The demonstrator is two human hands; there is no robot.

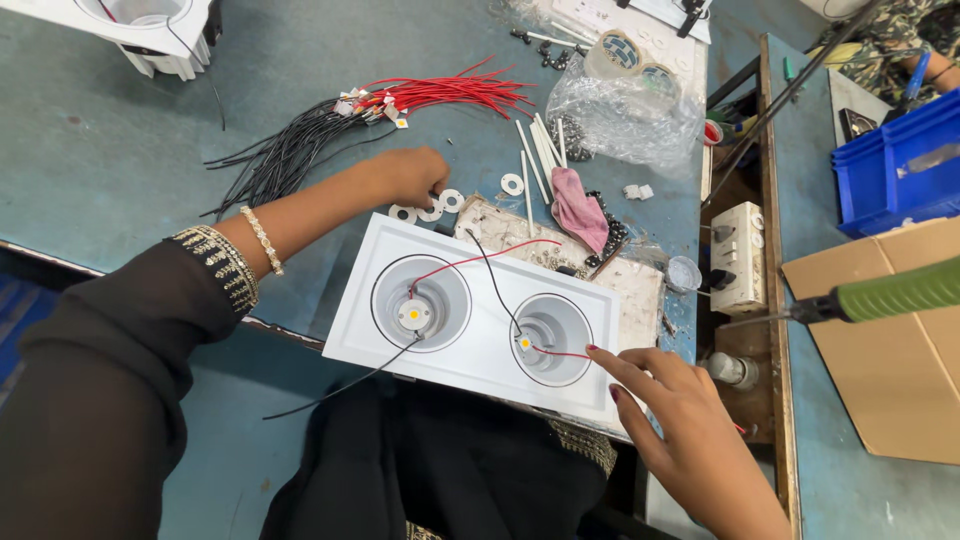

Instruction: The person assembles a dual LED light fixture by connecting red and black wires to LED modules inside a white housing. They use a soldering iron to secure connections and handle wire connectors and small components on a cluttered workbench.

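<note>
right hand (690,420) at 5 o'clock, fingers loosely spread, steadying white twin-lamp housing (480,318) mid-worktop | looks light, rigid, thin wires fragile: grab edges | left hand (410,175) at 11 o'clock curled over white washers (432,208), grip hidden

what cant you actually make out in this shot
All in the head view:
- Left hand: fingertips curled under, so whether they pinch a white ring is hidden.
- White double lamp housing: near edge covered by the right hand and dark clothing.
- Clear plastic bag: contents too small.
- Green-handled tool: cut off by the right edge.
</note>
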